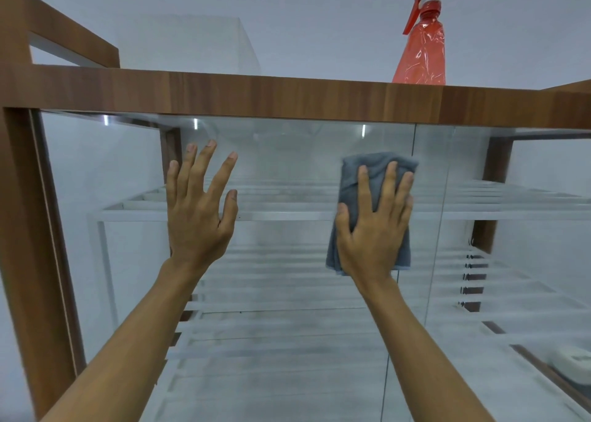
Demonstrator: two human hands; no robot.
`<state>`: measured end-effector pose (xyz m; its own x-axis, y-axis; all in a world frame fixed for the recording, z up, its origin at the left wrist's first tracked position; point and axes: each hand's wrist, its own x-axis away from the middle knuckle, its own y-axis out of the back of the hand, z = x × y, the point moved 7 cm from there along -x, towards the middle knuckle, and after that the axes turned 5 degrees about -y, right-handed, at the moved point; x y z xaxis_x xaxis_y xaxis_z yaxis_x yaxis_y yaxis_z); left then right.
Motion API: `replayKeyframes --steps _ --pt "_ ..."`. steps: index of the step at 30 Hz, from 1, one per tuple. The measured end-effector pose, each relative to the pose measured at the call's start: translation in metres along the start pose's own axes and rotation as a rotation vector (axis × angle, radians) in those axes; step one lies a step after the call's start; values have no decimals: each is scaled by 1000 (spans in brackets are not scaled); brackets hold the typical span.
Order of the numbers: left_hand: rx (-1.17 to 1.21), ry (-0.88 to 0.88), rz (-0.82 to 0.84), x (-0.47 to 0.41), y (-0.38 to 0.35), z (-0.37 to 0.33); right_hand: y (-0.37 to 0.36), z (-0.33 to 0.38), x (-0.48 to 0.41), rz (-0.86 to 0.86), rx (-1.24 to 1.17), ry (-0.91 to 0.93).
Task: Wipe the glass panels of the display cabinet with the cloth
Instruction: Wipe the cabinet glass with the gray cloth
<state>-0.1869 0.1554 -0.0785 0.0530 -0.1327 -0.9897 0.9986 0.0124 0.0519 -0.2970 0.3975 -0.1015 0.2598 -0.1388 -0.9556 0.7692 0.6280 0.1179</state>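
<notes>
1. Plain pale wall behind; wood-framed display cabinet (pixel 287 97), empty shelves inside.
2. Cloth (pixel 348 178), folded, grey, pressed flat on glass panel (pixel 287 166) near panel seam by right hand (pixel 374 226), fingers spread over it.
3. Left hand (pixel 198 210) wide, empty, braced on glass: fingerprints likely.
4. Spray bottle (pixel 422 54) atop cabinet, near edge: hard strokes cd topple it.
5. Cloth edge may snag at seam.

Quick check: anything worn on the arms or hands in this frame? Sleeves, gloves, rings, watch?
Nothing worn. The left hand and right hand are both bare: no gloves, no rings on the fingers, no watch or band at either wrist. Both forearms are uncovered all the way to the bottom edge of the frame, so no sleeve shows. No markings are visible.
</notes>
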Motion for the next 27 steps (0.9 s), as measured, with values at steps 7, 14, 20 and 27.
replayKeyframes --steps 7,14,20,27 --pt "-13 -15 17 0 2 2 -26 95 25 69 -4 201" --pt "-26 -18 19 0 0 4 -24 96 2 57 18 291" --pt "-22 -16 17 1 0 4 -1 25 -42 -25 35 120" --pt "-35 -2 25 1 2 2 15 -46 -35 -12 0 -54"
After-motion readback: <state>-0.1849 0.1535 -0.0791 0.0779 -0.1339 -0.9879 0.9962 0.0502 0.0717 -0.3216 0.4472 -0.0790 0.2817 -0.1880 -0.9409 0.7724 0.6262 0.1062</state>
